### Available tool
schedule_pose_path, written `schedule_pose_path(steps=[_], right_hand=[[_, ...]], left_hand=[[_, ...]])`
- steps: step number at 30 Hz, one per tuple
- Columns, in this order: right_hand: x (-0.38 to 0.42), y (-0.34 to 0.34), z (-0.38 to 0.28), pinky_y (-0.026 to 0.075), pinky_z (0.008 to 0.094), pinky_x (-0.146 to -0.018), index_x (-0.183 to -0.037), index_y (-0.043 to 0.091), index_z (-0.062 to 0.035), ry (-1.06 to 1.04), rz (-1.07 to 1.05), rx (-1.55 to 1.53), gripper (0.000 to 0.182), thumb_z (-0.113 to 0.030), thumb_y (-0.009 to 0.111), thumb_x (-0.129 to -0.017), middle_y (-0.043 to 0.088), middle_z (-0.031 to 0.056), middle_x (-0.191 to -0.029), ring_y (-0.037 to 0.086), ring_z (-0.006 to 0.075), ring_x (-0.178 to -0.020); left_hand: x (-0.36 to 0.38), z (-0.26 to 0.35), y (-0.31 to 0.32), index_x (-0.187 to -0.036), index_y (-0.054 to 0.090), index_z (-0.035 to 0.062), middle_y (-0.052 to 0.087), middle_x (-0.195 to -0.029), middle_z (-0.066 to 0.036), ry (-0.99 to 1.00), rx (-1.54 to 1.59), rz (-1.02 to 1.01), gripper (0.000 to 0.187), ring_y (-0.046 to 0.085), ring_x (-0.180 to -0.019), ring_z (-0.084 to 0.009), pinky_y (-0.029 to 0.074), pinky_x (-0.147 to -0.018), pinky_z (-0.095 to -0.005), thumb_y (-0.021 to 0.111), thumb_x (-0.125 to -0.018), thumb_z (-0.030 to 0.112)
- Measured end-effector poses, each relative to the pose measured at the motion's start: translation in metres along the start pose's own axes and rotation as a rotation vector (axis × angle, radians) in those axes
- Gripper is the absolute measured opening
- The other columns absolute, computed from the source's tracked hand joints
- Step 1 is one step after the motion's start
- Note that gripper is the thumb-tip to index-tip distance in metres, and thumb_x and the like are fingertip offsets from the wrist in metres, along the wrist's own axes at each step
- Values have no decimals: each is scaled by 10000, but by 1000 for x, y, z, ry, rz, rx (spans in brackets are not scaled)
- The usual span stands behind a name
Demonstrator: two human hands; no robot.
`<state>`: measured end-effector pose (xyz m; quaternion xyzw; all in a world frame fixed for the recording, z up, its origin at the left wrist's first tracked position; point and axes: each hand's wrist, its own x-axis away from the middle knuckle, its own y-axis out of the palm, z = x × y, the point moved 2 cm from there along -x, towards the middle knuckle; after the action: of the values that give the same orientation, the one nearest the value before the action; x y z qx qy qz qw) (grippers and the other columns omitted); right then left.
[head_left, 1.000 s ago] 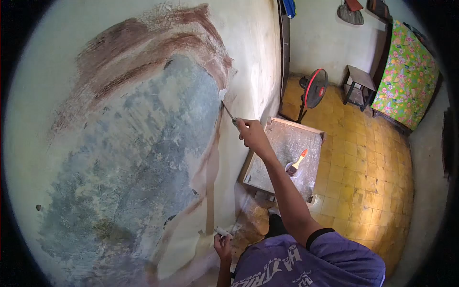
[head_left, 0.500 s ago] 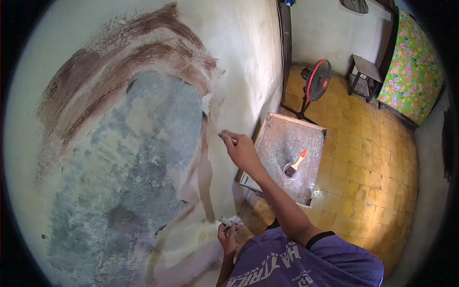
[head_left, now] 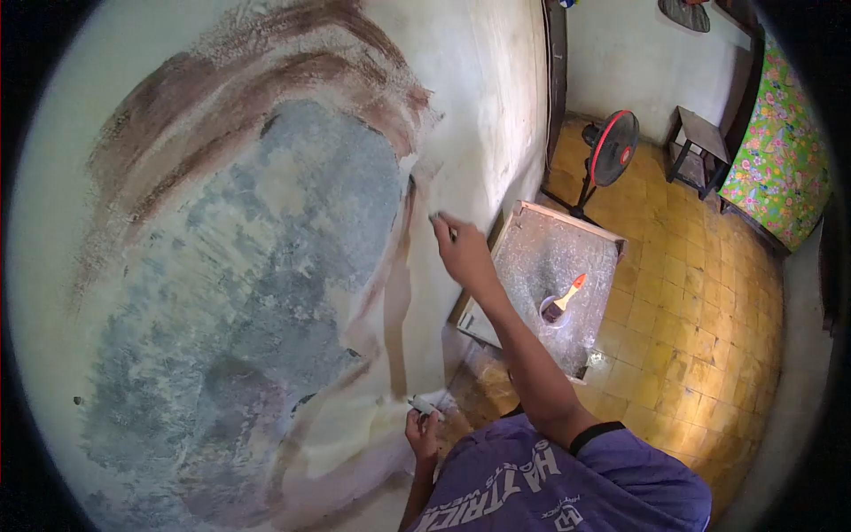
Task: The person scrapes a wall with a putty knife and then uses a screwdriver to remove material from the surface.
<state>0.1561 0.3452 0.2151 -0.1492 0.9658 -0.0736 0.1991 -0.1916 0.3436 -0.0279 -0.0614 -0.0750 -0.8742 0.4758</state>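
dark, mostly hidden, the tool (head_left: 434, 217) sits in the right hand (head_left: 462, 252), fingers curled round it, beside the grey patch (head_left: 341, 230); it's likely light and stiff, best gripped back from its tip. the left hand (head_left: 423, 433) pinches a pale piece (head_left: 425, 408), probably light too. on the table (head_left: 567, 244), a tub (head_left: 562, 322) holds a brush (head_left: 568, 296), bristles down.

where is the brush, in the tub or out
In: the brush has its bristles inside the small tub, its orange-tipped handle leaning past the rim.
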Motion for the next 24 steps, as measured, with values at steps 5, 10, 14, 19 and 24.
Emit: schedule_pose_path(steps=[5, 10, 14, 19, 24], right_hand=[[9, 2, -4, 528, 427, -845, -1155, 663, 14, 110, -76, 9, 406, -330, 539, -979, 672, 288, -982, 673, 426, -938], [-4, -16, -13, 524, 457, -780, -1100, 671, 5, 159, -186, -8, 377, -324, 542, -967, 652, 301, -905, 660, 441, -870], [5, 0, 2, 521, 481, -767, -1067, 677, -4, -5, -30, 21, 350, -302, 520, -972, 642, 305, -878, 633, 471, -865], [-23, -5, -1, 515, 430, -858, -1147, 669, -10, 127, -96, 61, 390, -329, 513, -986, 659, 294, -1008, 640, 443, -996], [13, -5, -19, 521, 416, -851, -1162, 659, 6, 105, -156, 92, 406, -334, 537, -976, 665, 294, -999, 648, 446, -978]], left_hand=[[8, -2, -6, -1158, 549, -17, 606, -1085, -85, -7, 4, 32, 289, 606, -974, -185, 492, -858, -336, 647, -903, 75], [-2, -21, -19, -1175, 548, -18, 609, -1091, -79, 47, -15, -32, 299, 613, -969, -182, 500, -844, -328, 647, -910, 80], [-2, -6, -8, -1171, 543, -17, 613, -1084, -69, 23, -1, -35, 301, 620, -962, -170, 509, -815, -318, 654, -907, 77], [-6, -4, -8, -1171, 544, -11, 612, -1086, -62, 31, 30, -68, 294, 618, -963, -161, 508, -813, -310, 644, -902, 50], [-9, -26, -14, -1161, 545, -6, 609, -1084, -66, 1, 34, -90, 279, 619, -965, -173, 511, -808, -317, 632, -899, 31]])
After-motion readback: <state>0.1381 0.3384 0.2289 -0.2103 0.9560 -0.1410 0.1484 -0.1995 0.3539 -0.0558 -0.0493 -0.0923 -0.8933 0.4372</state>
